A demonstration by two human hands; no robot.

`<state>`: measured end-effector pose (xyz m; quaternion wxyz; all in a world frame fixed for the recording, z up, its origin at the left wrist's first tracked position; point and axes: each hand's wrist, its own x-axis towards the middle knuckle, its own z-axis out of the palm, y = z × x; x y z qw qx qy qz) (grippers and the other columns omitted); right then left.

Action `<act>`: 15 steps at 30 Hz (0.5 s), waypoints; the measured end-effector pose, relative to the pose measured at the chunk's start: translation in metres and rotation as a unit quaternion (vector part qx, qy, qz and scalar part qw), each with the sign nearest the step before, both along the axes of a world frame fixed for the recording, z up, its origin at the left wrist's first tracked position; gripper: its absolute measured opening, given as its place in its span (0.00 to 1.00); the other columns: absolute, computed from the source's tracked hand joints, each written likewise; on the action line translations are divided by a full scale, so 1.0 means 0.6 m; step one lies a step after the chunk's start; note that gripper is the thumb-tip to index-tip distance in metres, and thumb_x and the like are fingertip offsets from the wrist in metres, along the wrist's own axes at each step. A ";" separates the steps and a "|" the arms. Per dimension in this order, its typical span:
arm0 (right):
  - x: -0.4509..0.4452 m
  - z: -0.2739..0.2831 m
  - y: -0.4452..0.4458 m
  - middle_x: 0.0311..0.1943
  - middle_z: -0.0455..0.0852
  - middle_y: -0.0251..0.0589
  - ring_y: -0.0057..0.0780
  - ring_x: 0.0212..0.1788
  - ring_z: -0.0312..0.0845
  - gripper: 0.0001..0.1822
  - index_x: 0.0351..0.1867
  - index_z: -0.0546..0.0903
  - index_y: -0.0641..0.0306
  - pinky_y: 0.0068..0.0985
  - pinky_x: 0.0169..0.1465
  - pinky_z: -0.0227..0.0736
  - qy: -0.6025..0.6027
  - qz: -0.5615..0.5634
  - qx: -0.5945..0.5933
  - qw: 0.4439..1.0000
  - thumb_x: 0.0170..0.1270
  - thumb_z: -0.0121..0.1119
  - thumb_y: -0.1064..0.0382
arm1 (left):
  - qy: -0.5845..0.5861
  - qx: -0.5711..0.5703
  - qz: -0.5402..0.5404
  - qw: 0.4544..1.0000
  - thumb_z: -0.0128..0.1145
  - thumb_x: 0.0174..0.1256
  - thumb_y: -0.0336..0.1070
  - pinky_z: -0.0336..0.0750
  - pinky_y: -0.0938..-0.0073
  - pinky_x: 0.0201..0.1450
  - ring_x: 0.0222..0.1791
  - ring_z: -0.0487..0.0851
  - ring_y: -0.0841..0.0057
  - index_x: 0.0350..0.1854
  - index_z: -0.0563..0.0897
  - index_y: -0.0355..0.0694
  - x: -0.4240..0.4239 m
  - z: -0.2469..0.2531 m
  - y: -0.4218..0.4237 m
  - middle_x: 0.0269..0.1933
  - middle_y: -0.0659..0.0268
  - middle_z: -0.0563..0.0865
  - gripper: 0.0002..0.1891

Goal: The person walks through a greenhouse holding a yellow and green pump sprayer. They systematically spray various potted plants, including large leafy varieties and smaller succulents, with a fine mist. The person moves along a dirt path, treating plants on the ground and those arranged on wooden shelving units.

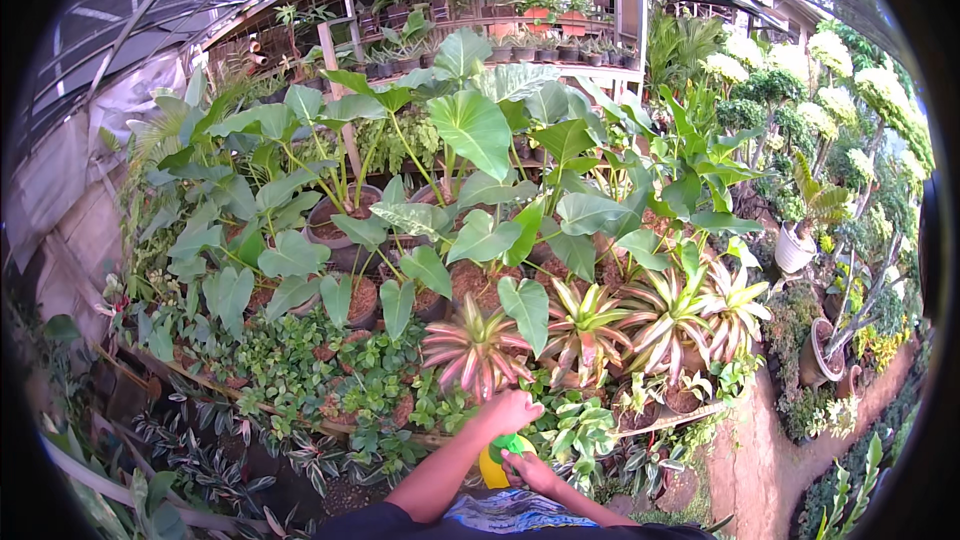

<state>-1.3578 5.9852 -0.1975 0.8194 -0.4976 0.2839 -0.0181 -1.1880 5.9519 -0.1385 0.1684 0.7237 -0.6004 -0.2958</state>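
Note:
Low in the middle, a yellow spray bottle (494, 469) with a green head (510, 444) stands out against my patterned clothing. My right hand (528, 469) is closed around its green upper part. My left hand (511, 414) is just above the bottle, fingers curled; whether it grips the top of the sprayer cannot be told. Beyond my hands are bromeliads with pink-striped leaves (477, 349) and green-and-cream ones (587, 326). Large-leaved potted plants (470, 127) rise behind them, and small leafy plants (360, 382) fill the near left of the bench.
A wooden bench edge (630, 431) runs just past my hands. Shelves of small pots (525, 52) stand at the back. To the right are a dirt path (739, 465), a white pot (793, 249) and a tilted pot (821, 352). Striped-leaf plants grow low at left.

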 end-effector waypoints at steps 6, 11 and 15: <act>-0.072 -0.019 -0.041 0.16 0.61 0.26 0.20 0.19 0.56 0.25 0.23 0.69 0.56 0.23 0.26 0.54 0.010 0.007 -0.002 1.000 0.77 0.48 0.44 | -0.005 -0.040 0.035 0.999 0.54 0.69 0.56 0.80 0.51 0.47 0.40 0.87 0.48 0.36 0.84 0.31 -0.048 0.153 -0.058 0.40 0.41 0.87 0.26; -0.119 -0.048 -0.047 0.17 0.62 0.26 0.19 0.19 0.54 0.24 0.25 0.70 0.56 0.23 0.26 0.52 0.074 0.014 -0.041 0.996 0.78 0.48 0.44 | -0.014 0.046 0.015 0.999 0.53 0.69 0.53 0.80 0.49 0.52 0.43 0.87 0.46 0.44 0.85 0.31 -0.134 -0.078 -0.045 0.43 0.38 0.87 0.25; -0.138 -0.015 -0.055 0.17 0.64 0.28 0.20 0.19 0.57 0.26 0.26 0.71 0.59 0.23 0.27 0.56 -0.004 -0.013 0.003 1.000 0.78 0.47 0.43 | -0.005 0.057 0.002 0.998 0.54 0.70 0.54 0.80 0.54 0.49 0.41 0.88 0.52 0.38 0.87 0.35 -0.144 0.013 -0.065 0.37 0.45 0.88 0.23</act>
